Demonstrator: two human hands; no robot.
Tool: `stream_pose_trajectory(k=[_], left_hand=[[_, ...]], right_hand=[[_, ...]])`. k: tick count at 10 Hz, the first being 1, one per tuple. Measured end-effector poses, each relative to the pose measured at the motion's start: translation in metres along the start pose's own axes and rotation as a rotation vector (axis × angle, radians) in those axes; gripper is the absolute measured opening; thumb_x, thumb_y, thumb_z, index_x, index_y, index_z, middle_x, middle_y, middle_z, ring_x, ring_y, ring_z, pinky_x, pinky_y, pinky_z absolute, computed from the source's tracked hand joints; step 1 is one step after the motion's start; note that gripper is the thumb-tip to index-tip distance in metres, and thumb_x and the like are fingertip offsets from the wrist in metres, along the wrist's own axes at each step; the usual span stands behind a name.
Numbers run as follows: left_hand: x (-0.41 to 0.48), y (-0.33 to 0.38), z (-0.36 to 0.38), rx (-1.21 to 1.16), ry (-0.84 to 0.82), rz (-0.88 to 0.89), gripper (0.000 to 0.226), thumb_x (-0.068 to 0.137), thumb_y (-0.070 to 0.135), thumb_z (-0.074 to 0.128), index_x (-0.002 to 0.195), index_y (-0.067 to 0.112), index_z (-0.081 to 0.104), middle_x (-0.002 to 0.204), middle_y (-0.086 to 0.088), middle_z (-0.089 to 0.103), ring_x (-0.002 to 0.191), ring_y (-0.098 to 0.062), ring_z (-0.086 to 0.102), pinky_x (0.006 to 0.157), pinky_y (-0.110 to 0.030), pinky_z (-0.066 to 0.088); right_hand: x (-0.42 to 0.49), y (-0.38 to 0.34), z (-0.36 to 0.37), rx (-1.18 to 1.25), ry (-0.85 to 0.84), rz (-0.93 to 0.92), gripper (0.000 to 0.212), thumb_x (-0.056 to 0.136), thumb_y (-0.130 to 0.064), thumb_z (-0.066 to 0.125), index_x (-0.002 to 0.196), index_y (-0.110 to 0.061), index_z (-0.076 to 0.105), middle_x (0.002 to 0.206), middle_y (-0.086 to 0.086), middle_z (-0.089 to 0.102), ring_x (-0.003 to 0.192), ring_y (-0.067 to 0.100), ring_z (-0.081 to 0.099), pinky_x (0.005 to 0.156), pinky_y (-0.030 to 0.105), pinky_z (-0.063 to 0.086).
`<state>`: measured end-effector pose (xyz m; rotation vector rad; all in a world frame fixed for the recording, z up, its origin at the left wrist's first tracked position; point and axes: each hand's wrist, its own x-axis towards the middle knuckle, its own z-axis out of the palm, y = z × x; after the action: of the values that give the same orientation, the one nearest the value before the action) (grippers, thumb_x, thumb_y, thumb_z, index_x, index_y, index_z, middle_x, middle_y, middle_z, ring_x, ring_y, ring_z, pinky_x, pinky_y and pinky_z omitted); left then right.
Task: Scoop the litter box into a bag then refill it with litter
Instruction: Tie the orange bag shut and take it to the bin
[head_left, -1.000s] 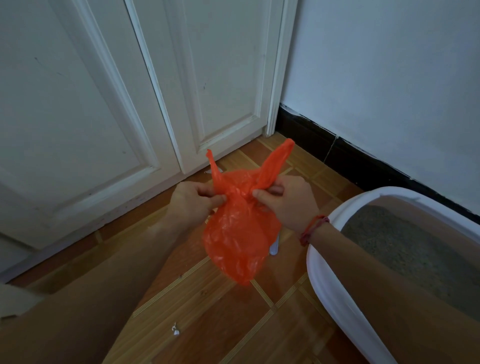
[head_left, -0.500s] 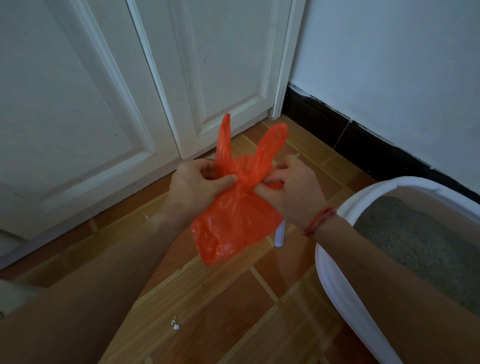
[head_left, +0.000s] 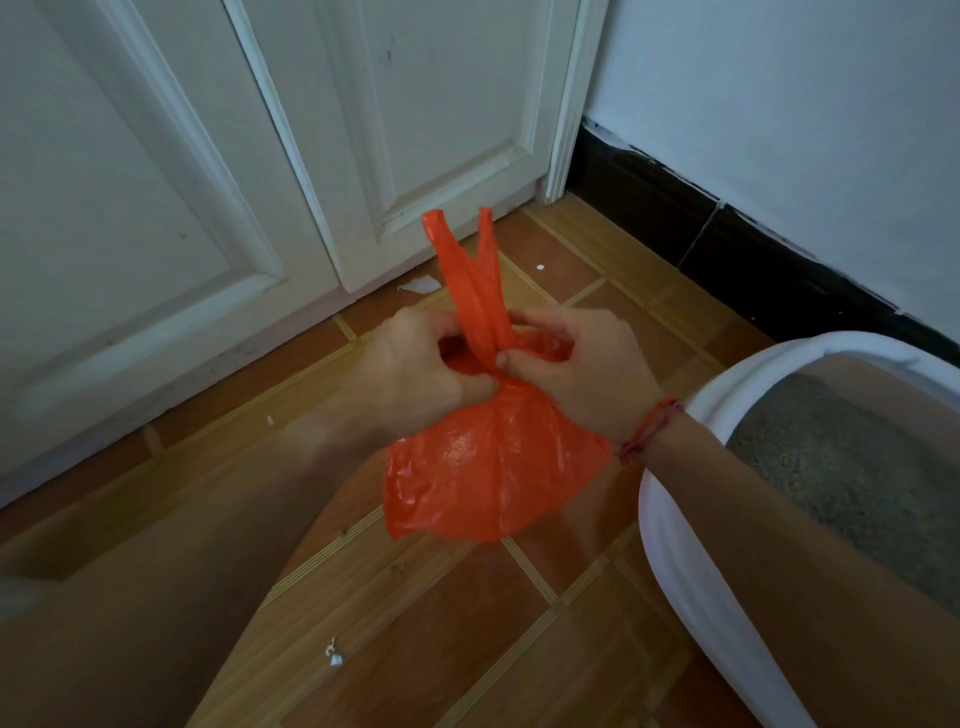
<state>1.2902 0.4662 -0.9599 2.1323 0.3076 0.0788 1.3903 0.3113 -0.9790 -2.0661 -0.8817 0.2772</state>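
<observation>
The left grip (head_left: 415, 376) and right grip (head_left: 582, 371) each pinch the gathered neck of the orange bag (head_left: 488, 467), held above the tiled floor (head_left: 415, 623) beside the white litter box (head_left: 670, 545). To knot it well, I would draw the two upright handles (head_left: 467, 275) snug down against the bulge, since the thin, glossy, crinkled film looks slippery. The grey litter (head_left: 857, 467) is fine-grained, and the box rim is smooth and rounded.

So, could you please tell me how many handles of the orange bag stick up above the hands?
2. The left handle rises above the left hand; the right handle stands beside it, nearer the right hand. Both come from the pinched neck of the bag; none seems hidden.
</observation>
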Motion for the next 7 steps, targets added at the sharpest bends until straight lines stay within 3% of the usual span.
stream_pose_trajectory(k=[2,3,4,5,7], left_hand=[[0.002,-0.001,0.010,0.033,0.044,0.004,0.031,0.070,0.026,0.086,0.093,0.036,0.068,0.090,0.018,0.069,0.087,0.008,0.064,0.073,-0.006,0.049],[-0.001,0.001,0.016,0.126,0.026,-0.088,0.033,0.071,0.034,0.084,0.099,0.026,0.070,0.096,0.009,0.071,0.091,-0.004,0.067,0.080,-0.017,0.053],[-0.006,0.003,0.019,0.234,-0.024,-0.183,0.050,0.070,0.054,0.077,0.107,0.020,0.070,0.097,0.003,0.072,0.090,-0.016,0.069,0.082,-0.039,0.057],[-0.020,0.019,0.018,0.268,-0.004,-0.203,0.062,0.063,0.069,0.067,0.107,0.025,0.068,0.094,0.006,0.072,0.085,-0.014,0.069,0.077,-0.039,0.059],[-0.063,0.125,-0.025,0.245,-0.048,-0.231,0.033,0.077,0.047,0.072,0.095,0.019,0.069,0.085,0.002,0.071,0.079,-0.018,0.068,0.074,-0.039,0.058]], right_hand=[[-0.005,0.007,0.005,0.091,0.060,0.073,0.024,0.077,-0.025,0.080,0.101,-0.023,0.077,0.086,-0.016,0.073,0.084,-0.004,0.067,0.080,0.018,0.053],[-0.016,-0.003,0.000,0.107,0.104,0.110,0.024,0.075,-0.020,0.081,0.097,-0.026,0.076,0.086,-0.019,0.072,0.084,-0.007,0.067,0.081,0.014,0.052],[-0.029,-0.017,-0.010,0.090,0.134,0.163,0.022,0.072,-0.023,0.082,0.093,-0.026,0.077,0.090,-0.019,0.073,0.088,-0.003,0.068,0.086,0.027,0.055],[-0.040,-0.036,-0.023,0.075,0.133,0.216,0.021,0.068,-0.029,0.083,0.088,-0.027,0.076,0.086,-0.016,0.074,0.086,0.000,0.068,0.085,0.033,0.056],[-0.059,-0.101,-0.074,0.114,0.065,0.282,0.027,0.068,-0.032,0.081,0.093,-0.027,0.073,0.090,-0.012,0.074,0.088,0.004,0.069,0.086,0.039,0.056]])
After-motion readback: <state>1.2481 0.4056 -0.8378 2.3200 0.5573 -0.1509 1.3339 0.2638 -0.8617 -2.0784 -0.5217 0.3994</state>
